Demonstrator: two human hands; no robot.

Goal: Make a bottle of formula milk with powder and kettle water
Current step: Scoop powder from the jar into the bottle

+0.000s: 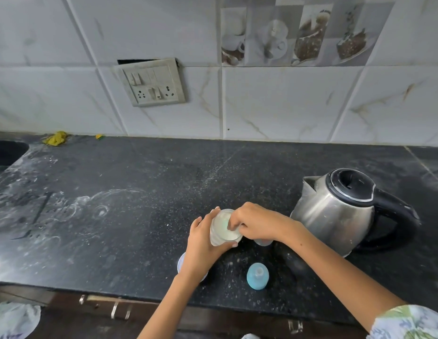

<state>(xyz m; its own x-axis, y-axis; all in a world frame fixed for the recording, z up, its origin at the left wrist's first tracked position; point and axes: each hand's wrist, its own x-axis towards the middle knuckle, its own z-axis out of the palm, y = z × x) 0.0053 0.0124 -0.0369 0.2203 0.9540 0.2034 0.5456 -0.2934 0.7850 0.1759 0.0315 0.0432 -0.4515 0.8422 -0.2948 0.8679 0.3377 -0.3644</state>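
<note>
Left hand [203,241] wraps round the wall of a clear tub [224,228] and holds it tilted, mouth facing up toward the camera; that grip looks meant to steady the tub while the other hand works inside. Right hand [252,222] has its fingertips curled down into the tub's mouth, probably pinching a scoop or a bit of powder (too blurred to say what, if anything, is held). The tub sits just above the tabletop [139,216], near the front edge, left of the steel kettle [335,211].

Tub's long axis leans off upright, base hidden in the left palm, opening turned toward the right hand. Whitish contents show inside.

Kettle stands upright, lid closed, spout pointing left toward the hands, black handle to the right, handy for the pour. A small blue bottle part [257,275] stands on the tabletop nearer the front edge, apart from both hands. A clear piece [263,242] peeks out under the right wrist, mostly hidden.
</note>
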